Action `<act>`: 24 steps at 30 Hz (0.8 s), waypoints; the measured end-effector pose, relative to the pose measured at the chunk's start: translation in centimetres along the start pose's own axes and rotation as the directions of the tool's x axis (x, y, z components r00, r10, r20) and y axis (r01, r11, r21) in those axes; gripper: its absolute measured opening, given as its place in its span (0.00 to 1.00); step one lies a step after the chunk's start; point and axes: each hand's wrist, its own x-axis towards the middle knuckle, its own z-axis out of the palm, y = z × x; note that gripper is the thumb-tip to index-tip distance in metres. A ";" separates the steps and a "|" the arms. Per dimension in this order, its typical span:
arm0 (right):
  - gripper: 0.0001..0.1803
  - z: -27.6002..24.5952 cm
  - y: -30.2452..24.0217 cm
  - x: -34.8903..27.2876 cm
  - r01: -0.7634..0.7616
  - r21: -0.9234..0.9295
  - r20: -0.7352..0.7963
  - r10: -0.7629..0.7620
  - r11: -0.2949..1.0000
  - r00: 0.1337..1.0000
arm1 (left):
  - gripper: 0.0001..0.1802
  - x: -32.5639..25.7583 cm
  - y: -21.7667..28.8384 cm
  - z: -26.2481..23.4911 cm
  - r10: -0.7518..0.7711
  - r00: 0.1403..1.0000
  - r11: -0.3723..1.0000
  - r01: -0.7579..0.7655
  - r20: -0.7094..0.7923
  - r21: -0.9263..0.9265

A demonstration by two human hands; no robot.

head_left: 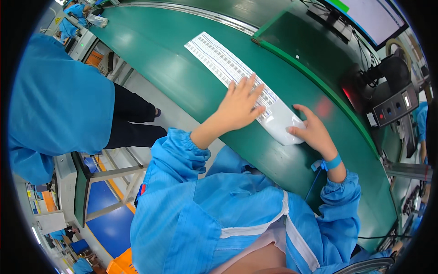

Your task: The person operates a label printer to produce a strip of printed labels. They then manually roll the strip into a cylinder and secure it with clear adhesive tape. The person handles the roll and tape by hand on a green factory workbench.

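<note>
A long white sheet of printed labels lies slantwise on the green worktop, its near right end blank and glossy. Spread over the printed middle part, my left hand rests with its fingers stretched out. My right hand is at the blank end, thumb on top of the sheet and index finger just past its far edge. It seems to pinch that end, though its other fingers are hidden. A blue wrist strap with a cord circles my right wrist.
The green worktop curves around me, with a raised green edge strip beyond the sheet. A monitor and a black device with buttons stand at the right. To the left is a co-worker in blue.
</note>
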 end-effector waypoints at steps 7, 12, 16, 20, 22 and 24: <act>0.37 3.1 -1.8 -0.7 0.464 -0.621 -0.039 -0.617 0.631 0.786 | 0.33 -0.4 1.0 1.1 -0.018 0.996 0.998 0.023 -0.088 0.051; 0.40 5.7 -0.5 -0.4 0.484 -0.572 0.180 -0.474 0.662 0.862 | 0.34 -0.1 -1.1 1.1 -0.094 0.989 0.995 0.098 -0.110 0.027; 0.42 5.4 -1.4 -0.4 0.454 -0.571 0.212 -0.411 0.684 0.887 | 0.36 0.7 -7.1 -0.8 -0.265 0.959 0.956 0.275 -0.101 0.104; 0.43 5.4 -1.5 0.0 0.453 -0.561 0.248 -0.381 0.693 0.891 | 0.39 1.3 -14.3 -2.7 -0.388 0.917 0.903 0.399 -0.097 0.160; 0.44 5.2 -1.7 0.0 0.442 -0.562 0.263 -0.355 0.699 0.897 | 0.39 1.6 -16.2 -3.3 -0.404 0.911 0.899 0.411 -0.079 0.151; 0.44 5.1 -1.9 0.2 0.442 -0.554 0.279 -0.343 0.705 0.897 | 0.38 1.7 -17.3 -3.7 -0.401 0.913 0.899 0.408 -0.073 0.157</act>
